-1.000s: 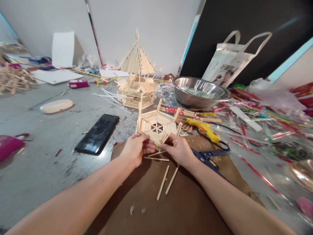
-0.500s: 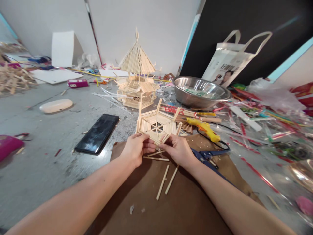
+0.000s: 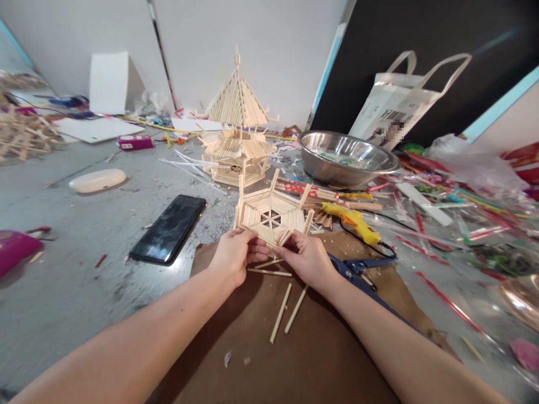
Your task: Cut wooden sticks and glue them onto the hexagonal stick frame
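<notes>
Between my hands is a hexagonal wooden stick frame (image 3: 256, 211), with short posts standing up from its corners and spokes meeting at its open centre. My left hand (image 3: 236, 255) pinches its near left edge, fingers curled beneath. At the near right edge, my right hand (image 3: 309, 258) grips it between thumb and fingers. Loose wooden sticks (image 3: 281, 313) lie on the brown sheet (image 3: 236, 331) below. Behind the frame stands a tiered pavilion model (image 3: 237, 106) built of the same sticks. To the right rests a yellow glue gun (image 3: 351, 220).
Left of my hands lie a black phone (image 3: 168, 230) and a white oval case (image 3: 97, 180). Blue-handled pliers (image 3: 357, 266) sit beside my right wrist. A steel bowl (image 3: 347, 160) and a white bag (image 3: 396, 106) stand at the back right, near scattered plastic strips (image 3: 446, 303).
Both hands keep their grip on the stick frame in the same spot. The whole view has shifted very slightly; nothing else visibly differs.
</notes>
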`<action>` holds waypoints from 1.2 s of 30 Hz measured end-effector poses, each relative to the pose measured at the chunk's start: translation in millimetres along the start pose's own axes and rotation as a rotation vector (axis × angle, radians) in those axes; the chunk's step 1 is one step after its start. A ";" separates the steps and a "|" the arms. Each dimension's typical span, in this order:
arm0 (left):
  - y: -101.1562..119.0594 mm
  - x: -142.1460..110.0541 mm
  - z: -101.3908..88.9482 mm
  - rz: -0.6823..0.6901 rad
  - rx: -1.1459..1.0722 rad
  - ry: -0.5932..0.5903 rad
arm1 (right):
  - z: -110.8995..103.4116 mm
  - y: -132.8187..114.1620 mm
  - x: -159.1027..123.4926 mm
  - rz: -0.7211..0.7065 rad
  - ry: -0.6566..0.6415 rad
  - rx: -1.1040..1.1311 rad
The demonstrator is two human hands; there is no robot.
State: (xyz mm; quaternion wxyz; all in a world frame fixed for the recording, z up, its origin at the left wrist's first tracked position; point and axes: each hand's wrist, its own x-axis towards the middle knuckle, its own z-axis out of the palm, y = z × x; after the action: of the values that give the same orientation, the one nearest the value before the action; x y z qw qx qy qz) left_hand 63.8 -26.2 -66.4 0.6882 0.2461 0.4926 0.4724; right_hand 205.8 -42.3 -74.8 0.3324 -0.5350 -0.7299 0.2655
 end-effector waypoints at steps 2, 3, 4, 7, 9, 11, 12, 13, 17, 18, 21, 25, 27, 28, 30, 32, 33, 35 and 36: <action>0.5 0.1 -0.5 0.000 0.000 -0.001 | 0.8 0.5 -0.2 0.002 -0.002 0.010; 0.8 0.3 -0.6 -0.003 0.000 -0.003 | 1.3 0.9 -0.4 0.005 -0.004 0.019; 1.2 0.4 -0.8 -0.005 0.001 -0.004 | 1.8 1.3 -0.6 0.008 -0.007 0.029; 2.5 0.9 -0.7 -0.017 0.003 -0.002 | 3.6 2.0 -1.1 0.017 -0.014 0.072; 3.2 1.4 -0.5 -0.027 0.003 -0.002 | 4.7 2.1 -1.2 0.018 -0.010 0.105; 3.9 1.6 -0.6 -0.036 0.005 -0.017 | 5.6 2.1 -1.0 0.026 -0.001 0.107; 4.5 1.5 -1.0 -0.043 0.010 -0.026 | 6.0 2.2 -0.7 0.032 0.004 0.097; 5.3 1.1 -1.9 -0.055 0.022 -0.037 | 6.3 2.3 -0.5 0.038 0.008 0.084; 14.1 -2.4 -11.7 -0.144 0.197 -0.158 | 7.1 3.6 0.2 0.049 0.020 0.079; 18.2 -3.1 -15.9 -0.158 0.279 -0.215 | 7.0 4.2 0.2 0.050 0.020 0.079; 34.5 -1.3 -32.2 0.001 0.690 -0.202 | 6.5 6.4 -0.2 0.057 0.010 0.068; 55.0 8.5 -52.2 0.419 0.958 -0.011 | 6.5 9.5 -0.4 0.062 0.009 0.079; 59.3 12.6 -56.4 0.471 0.885 -0.061 | 7.1 10.5 -0.1 0.063 0.016 0.104; 59.5 14.0 -56.9 0.450 0.830 -0.102 | 7.5 10.9 0.1 0.065 0.019 0.118; 57.1 16.3 -55.5 0.366 0.729 -0.181 | 8.2 11.4 0.6 0.067 0.025 0.141; 52.4 18.7 -52.9 0.322 0.671 -0.220 | 8.7 11.6 1.0 0.066 0.027 0.157; 49.9 20.1 -51.7 0.333 0.666 -0.235 | 8.8 11.6 1.2 0.067 0.028 0.164; 45.9 23.2 -50.5 0.381 0.720 -0.271 | 8.7 11.3 1.6 0.073 0.021 0.177; 44.5 24.8 -50.5 0.404 0.759 -0.285 | 8.5 10.9 1.8 0.079 0.013 0.184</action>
State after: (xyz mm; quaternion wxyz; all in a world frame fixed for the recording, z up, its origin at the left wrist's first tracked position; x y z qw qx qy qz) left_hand 1.4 8.8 -61.5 0.5041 0.6349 0.4734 0.3445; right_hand 205.5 -37.7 -88.0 0.3739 -0.5324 -0.6787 0.3408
